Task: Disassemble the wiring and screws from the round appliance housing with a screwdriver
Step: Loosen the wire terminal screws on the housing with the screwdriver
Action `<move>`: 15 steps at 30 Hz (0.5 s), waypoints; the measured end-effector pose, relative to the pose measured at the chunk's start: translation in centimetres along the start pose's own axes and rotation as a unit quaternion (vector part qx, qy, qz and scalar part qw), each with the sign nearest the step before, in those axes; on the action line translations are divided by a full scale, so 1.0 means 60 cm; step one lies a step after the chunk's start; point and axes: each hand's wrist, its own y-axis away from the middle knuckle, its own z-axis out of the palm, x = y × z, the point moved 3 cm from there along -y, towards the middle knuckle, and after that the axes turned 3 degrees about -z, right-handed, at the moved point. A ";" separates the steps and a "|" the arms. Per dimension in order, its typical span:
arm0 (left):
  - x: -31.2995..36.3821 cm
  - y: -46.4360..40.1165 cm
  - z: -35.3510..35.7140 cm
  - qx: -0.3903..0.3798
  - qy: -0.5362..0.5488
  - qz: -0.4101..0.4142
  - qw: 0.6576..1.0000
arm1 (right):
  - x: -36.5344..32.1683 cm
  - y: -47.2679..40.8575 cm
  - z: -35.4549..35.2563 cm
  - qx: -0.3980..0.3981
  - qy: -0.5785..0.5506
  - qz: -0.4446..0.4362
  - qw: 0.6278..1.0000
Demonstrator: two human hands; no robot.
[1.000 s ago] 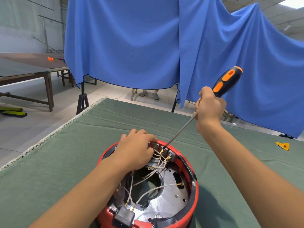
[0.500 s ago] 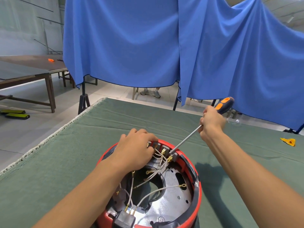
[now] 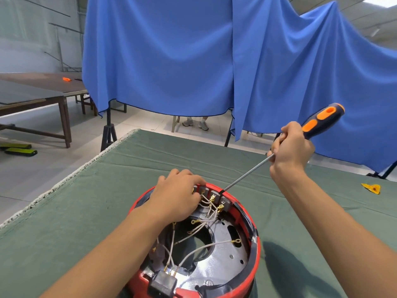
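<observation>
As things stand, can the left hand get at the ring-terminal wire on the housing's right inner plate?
Probably yes. The left hand rests on the far rim of the red housing; the ring-terminal wire lies exposed on the inner plate, uncovered. The screwdriver is angled in farther back.
</observation>
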 end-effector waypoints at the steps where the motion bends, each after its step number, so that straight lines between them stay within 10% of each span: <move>1: 0.000 0.001 0.000 -0.001 0.001 0.000 1.000 | -0.002 0.005 0.001 -0.007 -0.001 -0.013 1.000; 15: 0.002 0.003 -0.001 -0.003 0.003 -0.002 1.000 | -0.003 0.025 0.004 -0.029 -0.010 -0.035 0.999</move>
